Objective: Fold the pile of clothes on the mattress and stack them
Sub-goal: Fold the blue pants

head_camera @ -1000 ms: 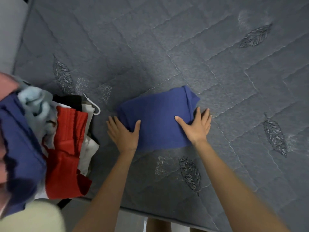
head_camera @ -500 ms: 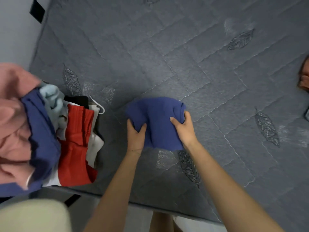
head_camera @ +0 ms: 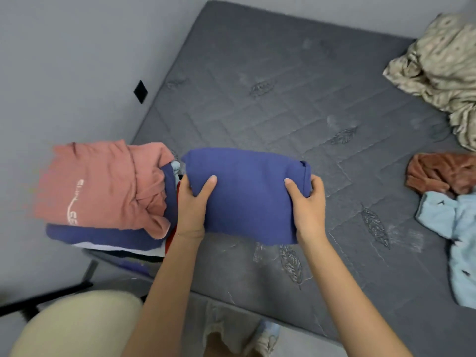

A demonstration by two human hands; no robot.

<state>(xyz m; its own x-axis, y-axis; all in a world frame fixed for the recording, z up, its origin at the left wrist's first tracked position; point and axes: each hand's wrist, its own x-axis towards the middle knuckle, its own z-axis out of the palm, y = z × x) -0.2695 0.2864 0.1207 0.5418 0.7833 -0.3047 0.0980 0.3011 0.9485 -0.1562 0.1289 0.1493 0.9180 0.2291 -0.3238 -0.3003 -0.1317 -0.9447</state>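
A folded blue garment [head_camera: 247,194] is held up off the grey mattress [head_camera: 283,104], just right of the stack. My left hand [head_camera: 192,204] grips its left edge, thumb on top. My right hand [head_camera: 307,204] grips its right edge the same way. The stack of folded clothes [head_camera: 103,191] sits at the mattress's left corner, with a pink top bearing white lettering uppermost, a blue piece under it, and red and white layers below.
Unfolded clothes lie at the right: a brown garment [head_camera: 440,173], a light blue garment [head_camera: 458,235] and a beige patterned cloth [head_camera: 443,65] at the far corner. A grey wall [head_camera: 64,60] borders the mattress on the left. A beige rounded object [head_camera: 74,328] sits at bottom left.
Both hands went from pressing the blue garment flat to gripping its sides and lifting it off the mattress toward the stack. The camera tilted up, showing the far clothes.
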